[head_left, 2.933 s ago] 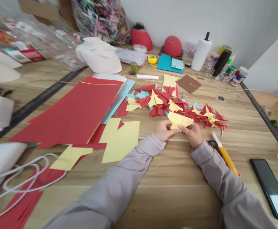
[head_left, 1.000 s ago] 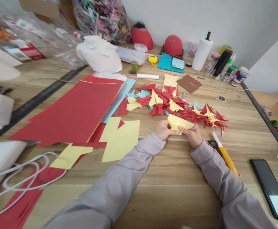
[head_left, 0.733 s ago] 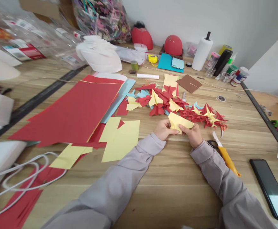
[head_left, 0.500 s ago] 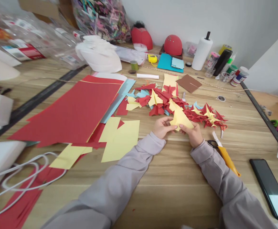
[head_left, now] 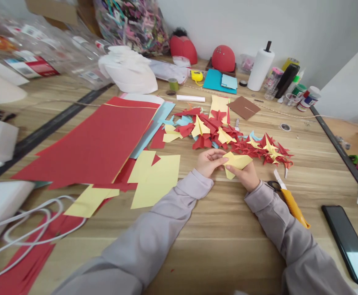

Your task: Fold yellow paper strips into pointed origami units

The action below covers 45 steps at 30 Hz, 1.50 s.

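Observation:
A partly folded piece of yellow paper (head_left: 239, 161) is held between both hands, just above the table. My left hand (head_left: 210, 162) pinches its left side, thumb on top. On the right, my right hand (head_left: 246, 175) grips it with the thumb laid across its front; the other fingers are mostly hidden behind. Beyond the hands lies a heap of folded red paper planes (head_left: 211, 123) mixed with yellow and light blue ones. A folded yellow paper plane (head_left: 200, 127) rests on top of that heap. Spiky red and yellow folded pieces (head_left: 266, 147) lie farther right.
Large red sheets (head_left: 102, 139) and yellow paper pieces (head_left: 160, 180) lie left of my hands. To the right are a yellow-handled cutter (head_left: 294, 207), scissors (head_left: 274, 185) and a phone (head_left: 347, 243). A white cable (head_left: 46, 217) loops at lower left. Bottles (head_left: 308, 98) stand at the back right.
The yellow paper has turned between my hands: its pointed end faced away before, and now it lies sideways with a flap hanging down. My right hand has shifted slightly lower.

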Tool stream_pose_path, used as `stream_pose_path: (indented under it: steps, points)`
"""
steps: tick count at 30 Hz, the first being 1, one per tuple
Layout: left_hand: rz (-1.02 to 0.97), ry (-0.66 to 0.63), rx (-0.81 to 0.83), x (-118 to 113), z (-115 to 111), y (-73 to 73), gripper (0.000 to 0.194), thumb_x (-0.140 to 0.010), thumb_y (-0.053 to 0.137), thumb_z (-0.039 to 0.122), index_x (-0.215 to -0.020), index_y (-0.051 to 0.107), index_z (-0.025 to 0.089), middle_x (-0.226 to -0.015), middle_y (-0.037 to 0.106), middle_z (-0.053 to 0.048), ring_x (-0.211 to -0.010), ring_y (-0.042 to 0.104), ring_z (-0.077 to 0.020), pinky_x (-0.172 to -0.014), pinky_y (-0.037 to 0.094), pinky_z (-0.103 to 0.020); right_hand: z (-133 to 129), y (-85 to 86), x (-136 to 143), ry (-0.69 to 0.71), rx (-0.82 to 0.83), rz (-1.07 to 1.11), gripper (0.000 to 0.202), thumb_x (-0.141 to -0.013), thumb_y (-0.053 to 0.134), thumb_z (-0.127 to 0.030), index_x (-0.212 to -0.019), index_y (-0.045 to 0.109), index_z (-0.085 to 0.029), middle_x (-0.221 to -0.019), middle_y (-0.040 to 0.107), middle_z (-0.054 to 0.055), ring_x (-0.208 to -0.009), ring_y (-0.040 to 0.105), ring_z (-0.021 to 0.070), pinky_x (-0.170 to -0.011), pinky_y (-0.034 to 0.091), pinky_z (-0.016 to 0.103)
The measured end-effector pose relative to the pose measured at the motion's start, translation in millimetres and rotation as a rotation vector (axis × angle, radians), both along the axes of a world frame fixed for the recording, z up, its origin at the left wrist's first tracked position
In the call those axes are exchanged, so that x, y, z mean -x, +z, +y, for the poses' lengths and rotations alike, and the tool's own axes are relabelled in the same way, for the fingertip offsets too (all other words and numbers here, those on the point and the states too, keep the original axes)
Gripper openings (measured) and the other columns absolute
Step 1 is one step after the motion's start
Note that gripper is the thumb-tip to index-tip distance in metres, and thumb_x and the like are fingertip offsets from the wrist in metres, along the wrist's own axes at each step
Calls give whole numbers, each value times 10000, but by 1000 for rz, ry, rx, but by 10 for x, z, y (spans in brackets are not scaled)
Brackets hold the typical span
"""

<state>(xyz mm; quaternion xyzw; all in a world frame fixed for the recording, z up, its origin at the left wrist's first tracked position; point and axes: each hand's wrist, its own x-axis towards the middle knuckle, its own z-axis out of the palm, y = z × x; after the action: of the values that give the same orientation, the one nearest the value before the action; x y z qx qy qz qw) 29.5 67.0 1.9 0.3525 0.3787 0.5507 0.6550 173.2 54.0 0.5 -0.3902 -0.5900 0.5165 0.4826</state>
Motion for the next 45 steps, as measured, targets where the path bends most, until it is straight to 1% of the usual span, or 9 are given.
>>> stream_pose_path:
  steps: [4, 9, 16, 25, 29, 35, 38, 42, 45]
  points:
    - [63, -14, -56, -10, -4, -18, 400, -447, 816, 223, -778, 627, 104, -553, 617, 14, -435, 536, -83, -399, 462, -198, 3, -5, -1, -12, -26, -37, 202, -697, 696, -305, -847, 670, -173, -819, 696, 39, -725, 627, 176, -688, 513, 311]
    - [77, -21, -42, -21, 3, -42, 407, -438, 817, 233, -771, 624, 101, -534, 608, 14, -451, 550, -95, -420, 475, -208, 0, 0, 5, -32, -19, -42, 234, -689, 699, -319, -871, 672, -175, -863, 703, 50, -768, 638, 194, -725, 518, 330]
    - [45, -6, -34, -16, 2, -46, 384, -473, 804, 254, -784, 635, 103, -629, 644, -13, -523, 576, -105, -422, 484, -204, -1, 3, 10, -124, 33, -6, 277, -628, 737, -320, -852, 669, -172, -866, 704, 44, -757, 637, 191, -713, 521, 329]
    - [48, -39, 36, 12, 10, -22, 373, -427, 819, 257, -712, 633, 104, -585, 653, -19, -489, 581, -112, -444, 485, -219, -12, 22, -7, -96, 53, -8, 283, -598, 755, -321, -818, 668, -166, -816, 702, 40, -714, 629, 183, -691, 515, 326]
    - [23, -50, 83, 21, 6, 15, 382, -404, 825, 254, -698, 638, 98, -568, 649, -20, -469, 575, -108, -441, 484, -215, -14, 44, -14, -87, 74, -15, 294, -589, 758, -351, -806, 670, -173, -834, 705, 42, -740, 634, 193, -719, 520, 346]
    - [-2, -71, 112, 33, 1, 42, 390, -397, 829, 246, -703, 640, 95, -559, 649, -20, -450, 573, -107, -453, 501, -227, -27, 62, -6, -99, 98, 25, 308, -565, 776, -334, -810, 673, -178, -855, 708, 52, -766, 644, 212, -724, 528, 357]
    - [-6, -63, 91, 24, -5, 31, 396, -415, 826, 255, -728, 640, 97, -566, 651, -16, -461, 576, -106, -454, 507, -226, -27, 56, 2, -123, 107, 37, 322, -555, 782, -332, -813, 672, -173, -867, 706, 56, -775, 644, 214, -729, 526, 359]
    - [24, -35, 9, -3, -14, 4, 424, -439, 821, 258, -788, 638, 103, -616, 659, -16, -518, 595, -118, -454, 509, -222, -16, 36, 9, -159, 108, 50, 333, -562, 776, -347, -823, 670, -170, -880, 705, 58, -788, 642, 215, -741, 522, 361]
    - [52, -35, -13, -13, -12, -15, 445, -425, 825, 250, -797, 631, 103, -618, 658, -17, -521, 596, -122, -444, 508, -223, -10, 27, 9, -148, 99, 39, 336, -581, 765, -359, -842, 669, -170, -891, 705, 61, -785, 643, 211, -737, 522, 357]
